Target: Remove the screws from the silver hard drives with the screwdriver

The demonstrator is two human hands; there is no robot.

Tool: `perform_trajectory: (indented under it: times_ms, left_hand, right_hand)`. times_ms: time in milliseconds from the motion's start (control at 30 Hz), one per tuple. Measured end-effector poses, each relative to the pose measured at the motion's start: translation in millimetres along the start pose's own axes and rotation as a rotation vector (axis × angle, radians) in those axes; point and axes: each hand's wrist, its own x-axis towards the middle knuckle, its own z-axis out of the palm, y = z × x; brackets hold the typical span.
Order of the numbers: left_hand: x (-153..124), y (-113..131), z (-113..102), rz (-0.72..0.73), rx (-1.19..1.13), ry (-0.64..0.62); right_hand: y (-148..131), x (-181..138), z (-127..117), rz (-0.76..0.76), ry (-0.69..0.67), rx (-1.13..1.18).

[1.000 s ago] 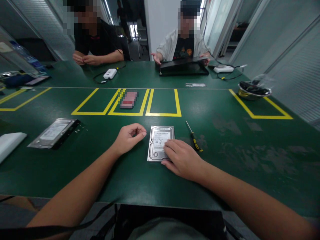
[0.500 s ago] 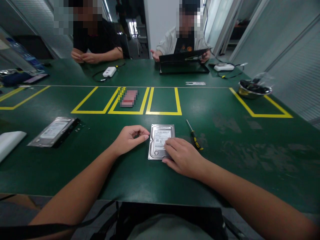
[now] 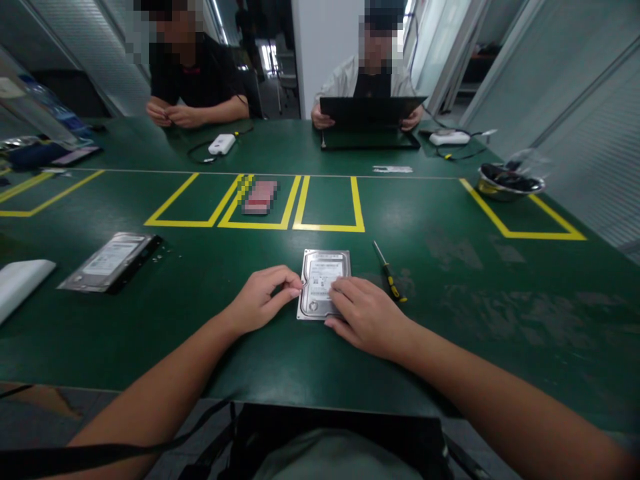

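A silver hard drive (image 3: pixel 323 277) with a white label lies flat on the green table (image 3: pixel 450 320) in front of me. My left hand (image 3: pixel 263 297) is curled, its thumb and fingertips pinched against the drive's left edge. My right hand (image 3: pixel 367 313) lies over the drive's near right corner, fingers stretched flat on the label and thumb along the near edge. A small screwdriver (image 3: pixel 390 272) with a black and yellow handle lies just right of the drive, beyond my right hand.
A second hard drive (image 3: pixel 107 261) and tiny screws lie at the left, beside a white object (image 3: pixel 20 283). Yellow tape boxes (image 3: pixel 327 203) mark the table middle. A metal bowl (image 3: pixel 507 181) stands far right. Two people sit opposite, one holding a laptop (image 3: pixel 370 113).
My left hand has moved right and now touches the drive's left edge. My right hand has stayed on the drive. The person opposite has raised the laptop lid.
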Motion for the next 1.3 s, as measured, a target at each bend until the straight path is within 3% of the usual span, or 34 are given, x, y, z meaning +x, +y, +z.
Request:
perform_trajectory:
  times_ms: [233, 500, 767, 1133, 1300]
  left_hand:
    - [-21, 0, 4, -0.051, -0.04, -0.093]
    - [-23, 1, 4, -0.089, -0.033, -0.128]
    - [-21, 5, 4, 0.013, -0.042, -0.203]
    - [-21, 3, 8, 0.147, -0.003, -0.118]
    - [-23, 4, 8, 0.139, 0.016, -0.113]
  right_hand:
    - [0, 1, 0, -0.001, -0.022, 0.011]
    - [1, 1, 0, -0.001, -0.015, 0.01]
    - [0, 0, 0, -0.001, 0.008, 0.03]
    - [-1, 1, -2, 0.0, -0.011, 0.0]
    - [-1, 1, -1, -0.002, -0.013, -0.009]
